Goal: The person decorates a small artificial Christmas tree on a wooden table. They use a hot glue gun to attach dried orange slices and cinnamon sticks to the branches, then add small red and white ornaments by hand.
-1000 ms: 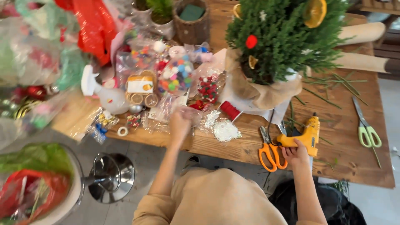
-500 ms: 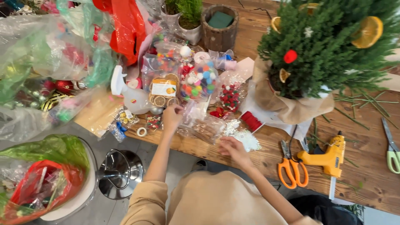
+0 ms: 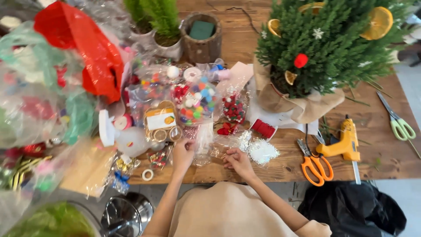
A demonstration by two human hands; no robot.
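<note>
Wooden counter (image 3: 386,153) crowded with craft bits. Both hands, close together near its front edge, pinch a clear bag (image 3: 210,142): left hand (image 3: 183,154) on its left side, right hand (image 3: 237,160) on its right. Orange scissors (image 3: 315,162) and a yellow glue gun (image 3: 344,142) lie to the right, below a small tree (image 3: 333,48).

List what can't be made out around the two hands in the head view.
- Left hand: fingertips sunk in a clear plastic bag; grip unclear.
- Right hand: the item at its fingers is too small to tell.
- Clear bags at left: blurred, contents unreadable.
- Green scissors: nearly cut off by the right edge.
- Metal stool: cut off by the bottom edge.
</note>
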